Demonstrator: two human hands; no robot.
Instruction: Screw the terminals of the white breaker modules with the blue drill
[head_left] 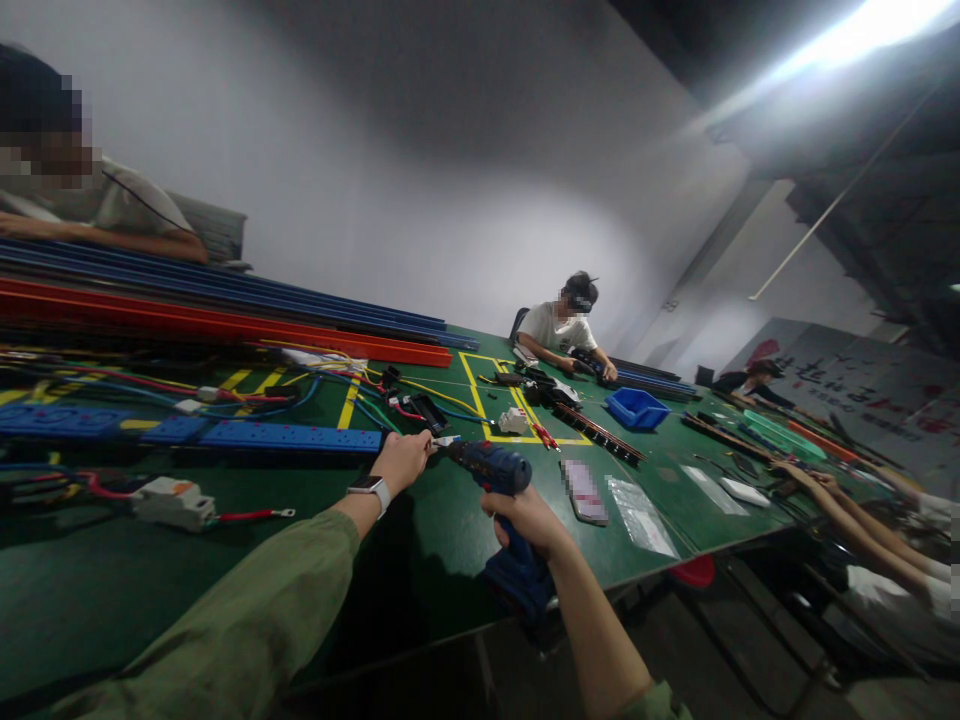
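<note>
My right hand [526,521] is wrapped round the grip of a blue cordless drill [499,470], whose nose points left. My left hand [403,459], with a white watch on its wrist, is closed in a pinch at the drill's tip [446,441], right at the end of a long blue power strip [289,437] lying on the green table [420,540]. What the fingers pinch is too small to make out.
Red and blue rails [225,325] run along the far side. Loose wires and a white breaker [174,502] lie at left. A phone [584,491], plastic bags [641,515] and a blue bin [636,407] sit at right. Other people work around the table.
</note>
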